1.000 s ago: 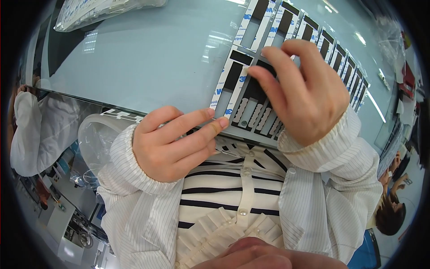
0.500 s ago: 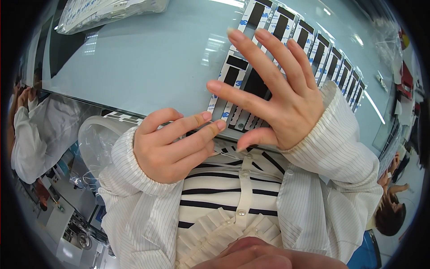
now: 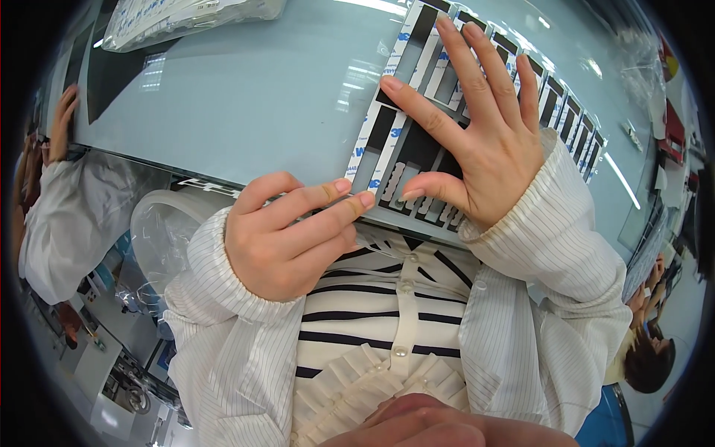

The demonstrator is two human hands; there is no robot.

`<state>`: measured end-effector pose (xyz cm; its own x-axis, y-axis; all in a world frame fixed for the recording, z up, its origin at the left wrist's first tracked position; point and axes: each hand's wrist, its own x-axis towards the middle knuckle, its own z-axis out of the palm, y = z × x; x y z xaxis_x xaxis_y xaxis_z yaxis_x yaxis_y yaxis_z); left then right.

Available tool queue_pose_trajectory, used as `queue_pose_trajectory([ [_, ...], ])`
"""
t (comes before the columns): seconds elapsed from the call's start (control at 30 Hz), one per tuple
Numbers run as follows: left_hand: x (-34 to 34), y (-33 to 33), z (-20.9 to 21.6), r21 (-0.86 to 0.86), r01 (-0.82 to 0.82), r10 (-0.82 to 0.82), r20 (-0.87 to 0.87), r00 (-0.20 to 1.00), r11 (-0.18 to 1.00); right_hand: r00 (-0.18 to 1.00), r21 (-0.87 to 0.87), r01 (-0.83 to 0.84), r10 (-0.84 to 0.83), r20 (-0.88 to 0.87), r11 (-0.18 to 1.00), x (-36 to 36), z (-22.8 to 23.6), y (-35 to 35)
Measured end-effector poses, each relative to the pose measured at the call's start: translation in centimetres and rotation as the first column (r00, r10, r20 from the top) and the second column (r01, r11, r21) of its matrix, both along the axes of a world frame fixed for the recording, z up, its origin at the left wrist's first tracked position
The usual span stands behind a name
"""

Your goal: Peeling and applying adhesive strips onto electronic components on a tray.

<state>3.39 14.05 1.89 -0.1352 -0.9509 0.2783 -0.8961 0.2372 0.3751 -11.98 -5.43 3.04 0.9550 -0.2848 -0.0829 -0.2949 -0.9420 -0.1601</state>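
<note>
A row of flat black-and-clear pieces edged with white adhesive strips [image 3: 361, 149] with blue print lies on the glass-like tabletop [image 3: 246, 112]. My left hand [image 3: 275, 238] rests at the near edge, two fingertips on the lower ends of the nearest strips and other fingers bent. No held item shows in it. My right hand [image 3: 488, 141] is spread palm down over the same pieces, fingers apart. One fingertip lies at the upper part of the nearest piece's left strip, and the thumb is above small scalloped white strips [image 3: 428, 208]. Its palm hides the pieces beneath.
A clear bag of white strips [image 3: 186, 18] lies at the far left. Below the table edge stands a white bin [image 3: 167, 231] with a clear liner. Crumpled plastic film [image 3: 640, 71] is at the far right. Another person's sleeve [image 3: 82, 216] and hand are at the left edge.
My right hand has slid away from me and slightly right across the pieces, still spread. My left hand has hardly moved. The other person's hand at the left has come up to the table edge.
</note>
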Motion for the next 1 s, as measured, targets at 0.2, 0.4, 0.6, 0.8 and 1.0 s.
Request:
queue_pose_trajectory([
  [0.2,-0.1,0.3,0.2,0.037,-0.005,0.006,-0.017,1.000,0.999,0.974,-0.208,-0.116,0.152,0.166,0.971,-0.6,-2.1,0.1],
  [0.4,-0.7,0.2,0.1,0.038,-0.025,0.026,-0.020,0.999,0.999,0.932,-0.114,-0.306,0.322,0.167,0.945,-1.5,-1.9,1.5],
  [0.6,-0.9,-0.8,-0.4,0.014,0.024,-0.024,-0.035,0.999,1.000,0.966,-0.153,-0.074,0.109,0.234,0.985,-1.9,-2.3,-1.8],
  [0.8,-1.0,-1.8,0.8,-0.008,0.002,-0.003,-0.142,0.990,1.000,0.838,0.416,-0.183,-0.080,0.540,0.891,-4.2,0.0,-2.6],
  [1.0,-0.6,-1.8,1.3,0.032,-0.035,0.043,-0.313,0.949,0.999,0.973,0.936,0.024,-0.224,0.059,0.352,-6.7,1.8,0.0],
])
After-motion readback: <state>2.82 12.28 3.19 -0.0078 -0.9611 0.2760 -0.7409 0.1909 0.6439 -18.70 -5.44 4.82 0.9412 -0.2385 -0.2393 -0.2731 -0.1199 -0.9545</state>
